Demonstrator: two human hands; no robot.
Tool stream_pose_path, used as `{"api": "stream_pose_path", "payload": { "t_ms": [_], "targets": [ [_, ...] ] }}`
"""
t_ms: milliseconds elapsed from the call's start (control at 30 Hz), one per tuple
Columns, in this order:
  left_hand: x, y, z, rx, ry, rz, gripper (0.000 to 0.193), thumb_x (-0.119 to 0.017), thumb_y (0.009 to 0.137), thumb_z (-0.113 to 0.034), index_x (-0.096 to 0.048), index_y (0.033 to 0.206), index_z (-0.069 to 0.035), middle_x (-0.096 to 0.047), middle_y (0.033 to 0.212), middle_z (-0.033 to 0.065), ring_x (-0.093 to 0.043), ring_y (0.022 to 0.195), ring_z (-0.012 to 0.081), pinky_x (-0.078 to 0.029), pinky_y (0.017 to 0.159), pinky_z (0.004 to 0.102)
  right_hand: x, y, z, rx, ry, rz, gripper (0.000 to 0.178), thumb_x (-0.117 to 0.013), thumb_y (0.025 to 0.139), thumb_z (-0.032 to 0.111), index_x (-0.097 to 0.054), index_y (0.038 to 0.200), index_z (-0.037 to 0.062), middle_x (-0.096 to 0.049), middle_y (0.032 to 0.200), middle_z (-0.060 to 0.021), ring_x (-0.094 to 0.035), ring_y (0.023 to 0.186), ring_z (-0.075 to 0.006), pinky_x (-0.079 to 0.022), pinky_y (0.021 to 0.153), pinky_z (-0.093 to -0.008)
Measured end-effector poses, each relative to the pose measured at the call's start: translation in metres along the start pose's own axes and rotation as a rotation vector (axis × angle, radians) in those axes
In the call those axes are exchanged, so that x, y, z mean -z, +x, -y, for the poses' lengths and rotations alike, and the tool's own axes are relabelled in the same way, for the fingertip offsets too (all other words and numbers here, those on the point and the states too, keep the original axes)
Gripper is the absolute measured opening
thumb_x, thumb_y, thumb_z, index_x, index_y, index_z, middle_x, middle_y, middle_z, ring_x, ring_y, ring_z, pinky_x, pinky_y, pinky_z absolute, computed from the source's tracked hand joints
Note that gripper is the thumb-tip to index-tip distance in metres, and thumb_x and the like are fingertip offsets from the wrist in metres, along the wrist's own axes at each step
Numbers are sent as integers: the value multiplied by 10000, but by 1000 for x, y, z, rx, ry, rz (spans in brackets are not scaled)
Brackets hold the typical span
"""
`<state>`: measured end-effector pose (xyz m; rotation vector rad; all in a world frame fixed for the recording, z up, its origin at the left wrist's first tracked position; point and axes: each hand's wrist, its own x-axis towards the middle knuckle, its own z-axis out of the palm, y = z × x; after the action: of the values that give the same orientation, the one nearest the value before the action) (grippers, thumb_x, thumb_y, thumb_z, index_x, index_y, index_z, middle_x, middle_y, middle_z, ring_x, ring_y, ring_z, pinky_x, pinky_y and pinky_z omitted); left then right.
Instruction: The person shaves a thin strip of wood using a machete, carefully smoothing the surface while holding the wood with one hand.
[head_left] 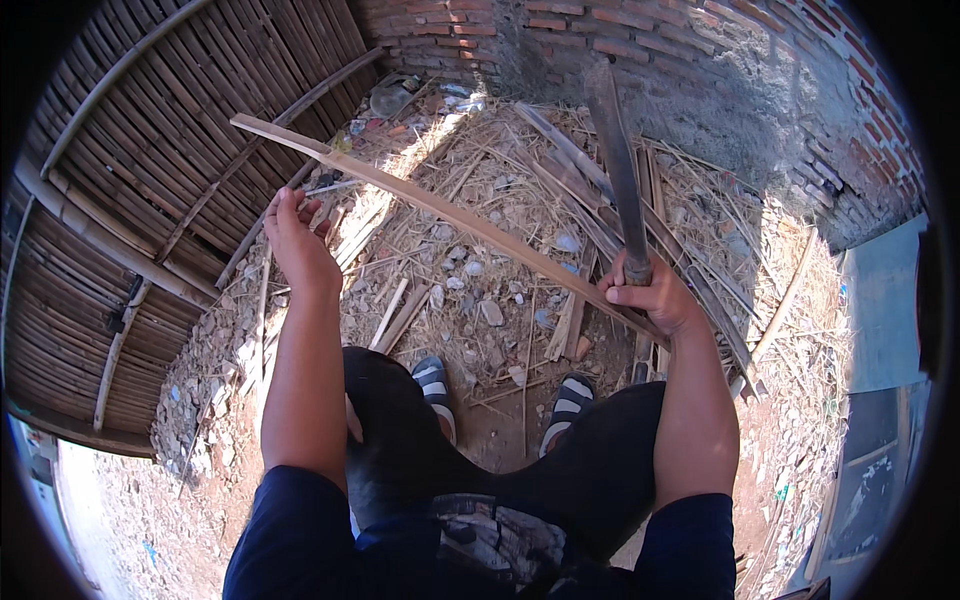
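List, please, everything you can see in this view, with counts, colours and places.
bamboo strip: one, pale tan, long, running from upper left to lower right in front of the person
long blade: one, dark grey, pointing up at centre right
bamboo offcuts: many, straw-coloured, strewn on the ground ahead
woven bamboo fence: one, brown, left
brick wall: one, red and grey, top right
striped sandals: two, grey and white, on the feet below
left hand: one, on the strip's upper part
right hand: one, gripping the blade's handle

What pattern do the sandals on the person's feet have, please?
The sandals have black-and-white stripes, seen in the head view.
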<state>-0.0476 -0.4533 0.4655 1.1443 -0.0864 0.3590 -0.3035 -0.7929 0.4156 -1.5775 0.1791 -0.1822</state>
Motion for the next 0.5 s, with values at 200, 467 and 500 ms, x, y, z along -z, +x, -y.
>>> {"api": "stream_pose_path", "payload": {
  "t_ms": [200, 467, 500],
  "targets": [
    [-11, 65, -37, 208, -206, 158, 619, -493, 957, -610, -457, 1214, -48, -564, 1167, 120, -577, 1081, 272, -452, 886, 477, -8, -1, 7, -27, 42, 61, 271, -804, 697, 78, -577, 845, 83, -671, 898, -100, -662, 914, -221, -497, 853, -372],
    [-5, 75, -75, 225, -407, 110, 584, -275, 1036, -559, -515, 996, -28, -538, 868, 74, -533, 769, 213, -494, 723, 385, -10, 5, 2, -88, -75, 153, 233, -791, 745, 101, -588, 855, 68, -676, 936, -93, -641, 928, -188, -488, 876, -356],
    [4, 79, -72, 236, -479, 171, 581, -272, 1036, -557, -513, 992, -31, -525, 853, 71, -515, 741, 210, -479, 693, 374, -9, 6, 0, -95, -102, 152, 229, -789, 759, 118, -589, 856, 64, -677, 945, -88, -636, 930, -178, -486, 879, -353]
  ]
}}
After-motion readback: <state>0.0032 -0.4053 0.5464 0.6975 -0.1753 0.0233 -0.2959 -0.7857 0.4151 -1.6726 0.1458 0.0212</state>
